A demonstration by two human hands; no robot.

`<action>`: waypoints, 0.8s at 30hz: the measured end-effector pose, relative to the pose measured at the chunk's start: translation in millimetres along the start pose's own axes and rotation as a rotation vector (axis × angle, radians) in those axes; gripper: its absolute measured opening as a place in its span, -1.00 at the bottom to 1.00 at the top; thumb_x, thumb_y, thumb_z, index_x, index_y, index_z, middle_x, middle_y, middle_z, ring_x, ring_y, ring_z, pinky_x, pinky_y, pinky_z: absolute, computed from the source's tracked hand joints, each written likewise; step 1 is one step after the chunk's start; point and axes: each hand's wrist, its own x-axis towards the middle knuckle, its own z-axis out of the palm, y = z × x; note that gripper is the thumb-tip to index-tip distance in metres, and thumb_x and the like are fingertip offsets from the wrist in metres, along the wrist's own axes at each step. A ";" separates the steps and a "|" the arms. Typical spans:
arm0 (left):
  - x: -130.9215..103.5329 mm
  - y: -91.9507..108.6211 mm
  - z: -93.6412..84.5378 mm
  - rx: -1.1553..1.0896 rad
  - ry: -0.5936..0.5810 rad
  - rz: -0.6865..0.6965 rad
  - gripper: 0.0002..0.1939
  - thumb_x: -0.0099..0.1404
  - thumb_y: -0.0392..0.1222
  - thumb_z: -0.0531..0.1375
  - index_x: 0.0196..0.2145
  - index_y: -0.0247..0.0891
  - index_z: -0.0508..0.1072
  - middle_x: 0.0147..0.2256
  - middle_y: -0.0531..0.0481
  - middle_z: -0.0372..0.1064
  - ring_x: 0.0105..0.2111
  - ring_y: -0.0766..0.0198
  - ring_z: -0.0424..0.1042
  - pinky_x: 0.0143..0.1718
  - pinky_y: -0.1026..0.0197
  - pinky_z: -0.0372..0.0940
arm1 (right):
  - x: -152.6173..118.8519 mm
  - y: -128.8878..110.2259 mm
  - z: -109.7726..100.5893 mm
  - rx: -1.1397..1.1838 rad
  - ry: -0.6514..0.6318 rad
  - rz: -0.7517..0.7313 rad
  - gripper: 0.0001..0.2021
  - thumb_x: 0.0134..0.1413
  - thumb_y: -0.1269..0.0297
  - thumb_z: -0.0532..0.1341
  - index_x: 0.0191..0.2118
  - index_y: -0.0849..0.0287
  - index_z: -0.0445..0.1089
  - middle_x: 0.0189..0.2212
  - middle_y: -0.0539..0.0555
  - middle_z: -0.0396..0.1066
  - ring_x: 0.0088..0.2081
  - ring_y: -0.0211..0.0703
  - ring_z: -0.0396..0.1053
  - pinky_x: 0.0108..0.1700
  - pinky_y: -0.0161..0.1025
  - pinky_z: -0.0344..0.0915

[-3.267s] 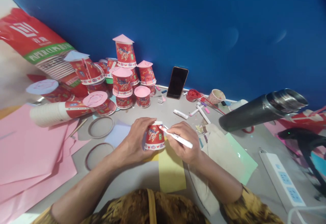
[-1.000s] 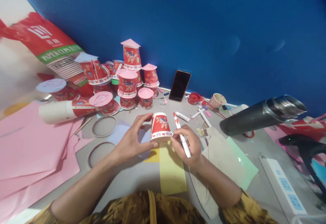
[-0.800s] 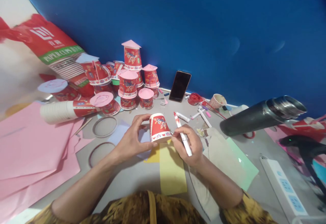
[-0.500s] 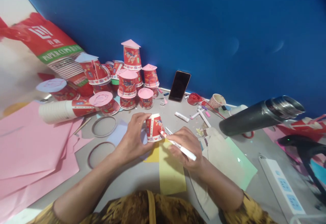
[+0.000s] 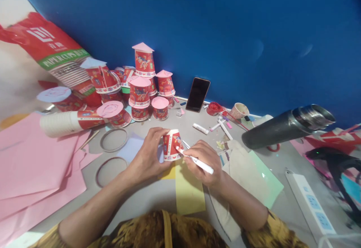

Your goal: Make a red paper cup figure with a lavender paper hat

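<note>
A red patterned paper cup (image 5: pixel 172 145) stands upside down, its narrow end upward, with my left hand (image 5: pixel 150 154) gripping its left side between thumb and fingers. In my right hand (image 5: pixel 204 161) is a white marker (image 5: pixel 199 163), held like a pen. The marker's reddish tip touches the cup's right side or is very close to it. Beneath the hands lie a yellow paper strip (image 5: pixel 190 191) and a light purple sheet (image 5: pixel 129 146). Behind the cup rests a thin silver pointed tool (image 5: pixel 186 143), partly hidden by my right hand.
Stacked red cups with pink paper tops (image 5: pixel 140 90) stand behind, near a phone (image 5: pixel 197 94) leaning on the blue wall. Pink sheets (image 5: pixel 36 157) and tape rings (image 5: pixel 114 140) lie left. To the right are a dark thermos (image 5: pixel 282 127), a cloth (image 5: pixel 239 176) and a power strip (image 5: pixel 310 203).
The cup has shifted slightly down and to the right in view and turned a little in my left hand. The marker tip stays at its side.
</note>
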 end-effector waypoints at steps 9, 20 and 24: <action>1.4 -0.1 -1.1 0.035 0.006 -0.022 -0.27 0.10 -0.27 0.36 0.19 -0.11 0.21 0.07 -0.15 0.28 0.11 -0.08 0.34 0.15 -0.16 0.33 | 11.1 -7.5 -9.6 0.008 0.064 0.022 -0.88 0.30 0.46 0.22 -0.13 0.13 0.45 -0.39 0.08 0.54 -0.40 -0.15 0.42 -0.32 -0.16 0.37; 1.4 -1.4 -0.4 0.020 -0.013 -0.027 -0.28 0.09 -0.27 0.36 0.18 -0.12 0.22 0.08 -0.16 0.29 0.11 -0.08 0.36 0.14 -0.15 0.34 | 6.8 -5.8 -2.5 0.039 -0.035 -0.021 -0.90 0.29 0.45 0.23 -0.13 0.14 0.44 -0.38 0.07 0.55 -0.38 -0.16 0.45 -0.29 -0.19 0.40; 3.3 -0.3 -2.0 0.019 -0.011 -0.048 -0.32 0.10 -0.26 0.36 0.16 -0.14 0.25 0.07 -0.16 0.31 0.09 -0.08 0.37 0.14 -0.16 0.34 | 9.0 -5.0 -6.5 -0.026 0.021 0.035 -0.90 0.28 0.47 0.22 -0.21 0.13 0.44 -0.44 0.05 0.53 -0.43 -0.17 0.41 -0.32 -0.19 0.36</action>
